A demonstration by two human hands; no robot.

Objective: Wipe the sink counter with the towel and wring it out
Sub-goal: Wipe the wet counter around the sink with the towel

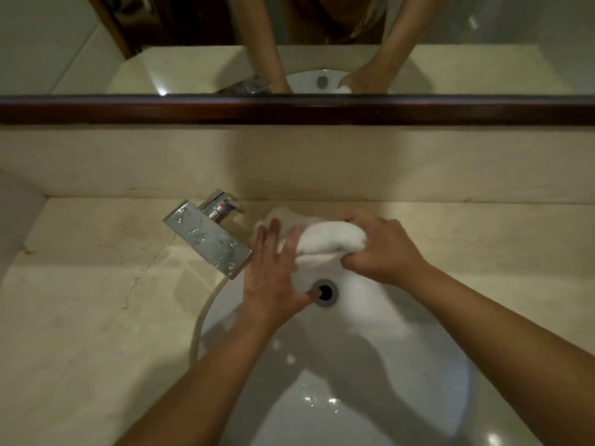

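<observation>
Two hands hold a white bunched cloth towel [322,241] over the back of the white oval sink [370,365].

The right hand [381,251] has its grip curled tight around the towel; the left hand [273,268] lies on it with spread, straight fingers, beside the wet chrome faucet [207,235] on the beige marble bench [80,300].

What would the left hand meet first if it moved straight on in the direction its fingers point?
The left hand points away from the person; its straight fingers already lie against the white towel. Beyond it probably comes the back wall, though depth is unclear.
</observation>
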